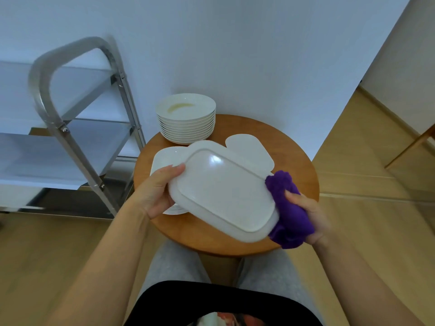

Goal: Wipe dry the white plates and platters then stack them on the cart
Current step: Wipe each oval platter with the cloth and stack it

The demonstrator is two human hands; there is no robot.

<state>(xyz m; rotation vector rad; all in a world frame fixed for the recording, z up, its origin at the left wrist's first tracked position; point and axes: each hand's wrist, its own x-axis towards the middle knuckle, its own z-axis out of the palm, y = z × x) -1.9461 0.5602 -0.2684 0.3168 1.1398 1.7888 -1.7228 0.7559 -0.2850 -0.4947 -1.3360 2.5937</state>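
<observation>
A white rectangular platter (223, 191) is held above the round wooden table (299, 165) with its underside facing up. My left hand (160, 187) grips its left edge, thumb on top. My right hand (308, 215) holds a bunched purple cloth (288, 208) against the platter's right edge. Behind it lie another white platter (249, 147) and, on the left, a low pile of white plates (164, 158). A tall stack of round white plates (187, 118) stands at the table's back edge. The steel cart (77, 128) with white shelves stands to the left.
A white wall runs right behind the table and cart. Wooden floor lies around the table, with a wooden furniture leg (409, 147) at the far right. My legs in grey trousers (174, 267) are under the table's near edge.
</observation>
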